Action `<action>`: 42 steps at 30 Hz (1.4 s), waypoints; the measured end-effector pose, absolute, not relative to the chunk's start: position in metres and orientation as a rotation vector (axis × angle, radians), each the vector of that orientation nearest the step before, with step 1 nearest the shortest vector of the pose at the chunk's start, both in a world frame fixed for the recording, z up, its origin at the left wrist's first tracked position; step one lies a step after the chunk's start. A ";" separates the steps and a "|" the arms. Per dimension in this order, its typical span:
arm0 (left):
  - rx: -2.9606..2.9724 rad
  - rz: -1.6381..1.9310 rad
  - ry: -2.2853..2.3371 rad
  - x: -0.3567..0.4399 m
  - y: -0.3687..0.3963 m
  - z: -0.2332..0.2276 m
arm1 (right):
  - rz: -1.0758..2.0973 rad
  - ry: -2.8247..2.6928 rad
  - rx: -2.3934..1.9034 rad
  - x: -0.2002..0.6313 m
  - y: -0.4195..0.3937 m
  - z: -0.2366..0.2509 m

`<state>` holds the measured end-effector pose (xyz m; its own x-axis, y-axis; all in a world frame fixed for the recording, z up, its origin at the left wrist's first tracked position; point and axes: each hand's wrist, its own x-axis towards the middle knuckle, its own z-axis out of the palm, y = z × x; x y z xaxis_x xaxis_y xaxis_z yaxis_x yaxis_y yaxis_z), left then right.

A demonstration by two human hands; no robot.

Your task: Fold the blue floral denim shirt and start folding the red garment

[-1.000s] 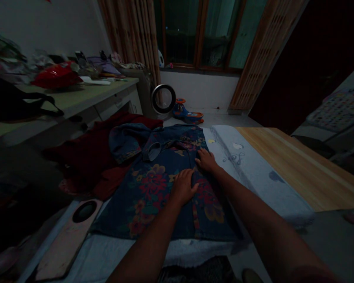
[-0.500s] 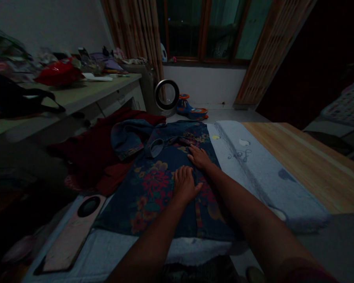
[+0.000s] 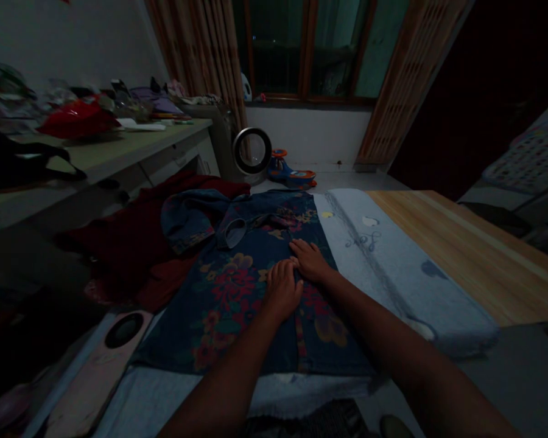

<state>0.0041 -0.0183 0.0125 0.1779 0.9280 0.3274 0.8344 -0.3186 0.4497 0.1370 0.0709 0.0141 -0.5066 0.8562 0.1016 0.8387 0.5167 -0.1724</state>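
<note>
A dark blue denim garment with red and yellow flowers (image 3: 237,292) lies spread over a pale blue towel (image 3: 369,255). My left hand (image 3: 283,289) rests palm down near the garment's middle, fingers stretched out and nothing held. Just beyond it to the right, my right hand (image 3: 311,261) lies flat on the cloth beside the front seam, fingers extended. The two hands are close together, with the fingertips of one near the other. At the far left of the garment, a sleeve folds over, and its cuff opening faces me.
Dark red clothing (image 3: 132,243) is heaped to the left. A pink phone-shaped object (image 3: 95,371) lies at the towel's front left corner. Wooden tabletop (image 3: 466,249) shows at the right. A cluttered desk (image 3: 132,146) stands at the left, with a ride-on toy (image 3: 292,173) on the floor beyond.
My right hand has drawn back slightly toward me and closer to my left hand. The left has barely shifted on the cloth. The view has turned a little.
</note>
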 end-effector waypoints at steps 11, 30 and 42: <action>2.426 0.647 1.612 0.005 -0.018 0.005 | 0.237 -2.563 -1.357 0.148 0.129 0.017; 2.401 0.637 1.633 0.007 -0.017 0.004 | 0.156 -2.326 -1.793 0.184 0.194 0.007; 2.461 0.565 1.672 0.006 -0.017 0.005 | 0.075 -2.355 -1.522 0.210 0.081 -0.008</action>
